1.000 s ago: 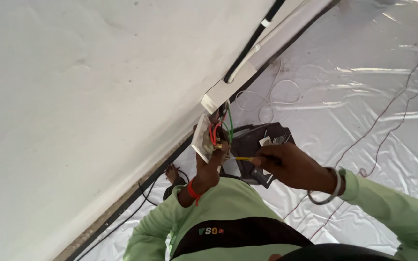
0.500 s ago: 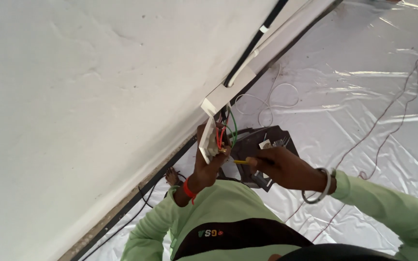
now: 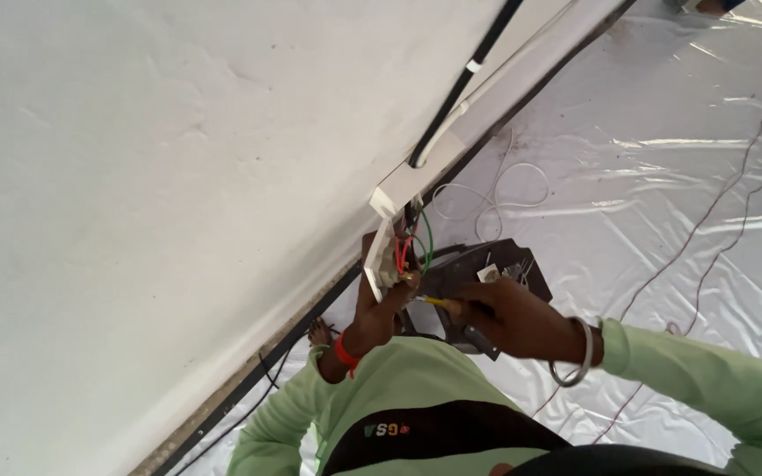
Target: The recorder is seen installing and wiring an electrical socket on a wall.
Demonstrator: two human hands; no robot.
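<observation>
Left hand [image 3: 392,295] grips the light, rigid white switch plate [image 3: 377,261] by its lower edge at the wall's foot, while right hand [image 3: 509,317] pinches a slim yellow screwdriver [image 3: 434,301].

Floor [image 3: 663,159] covered in white plastic sheeting, wrinkled and glossy, filling the 1 to 5 o'clock part of the view. Dark tray [image 3: 522,264] with small parts lies on it near centre. Loose white cable [image 3: 496,189] coiled at 12 o'clock from the tray, close to the wall base. Thin reddish wire [image 3: 716,211] trails from 2 o'clock down toward 5 o'clock. Black cable [image 3: 257,388] runs along the wall foot at 7 o'clock.
</observation>
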